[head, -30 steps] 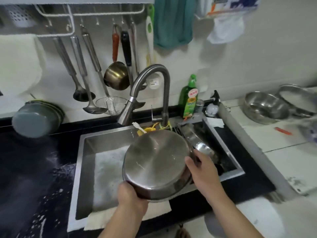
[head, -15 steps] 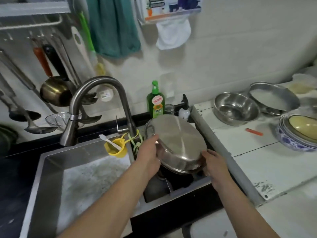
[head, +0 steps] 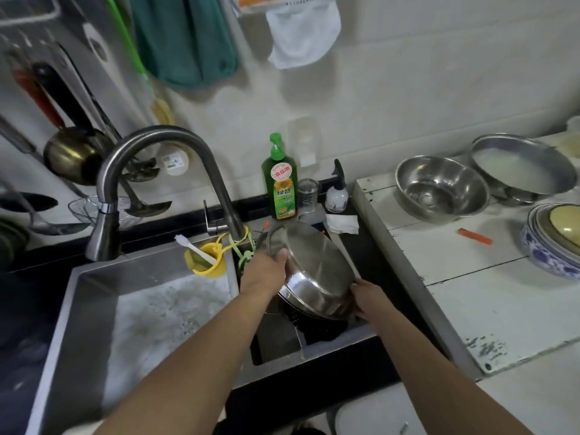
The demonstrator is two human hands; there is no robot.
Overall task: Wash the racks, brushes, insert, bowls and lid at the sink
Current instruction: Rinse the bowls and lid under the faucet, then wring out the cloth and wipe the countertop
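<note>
You hold the steel bowl (head: 317,271) upside down and tilted over the right, smaller compartment of the sink (head: 332,343), base facing up. Your left hand (head: 263,273) grips its far-left rim, thumb curled over the edge; your right hand (head: 368,298) clasps the near-right rim, fingers wrapped underneath. The left compartment holds foamy water, under the faucet (head: 150,171). A yellow cup (head: 205,262) hangs at the divider. Far behind stands a green soap bottle (head: 280,183). On the right counter (head: 470,293) sits another steel bowl (head: 441,188).
</note>
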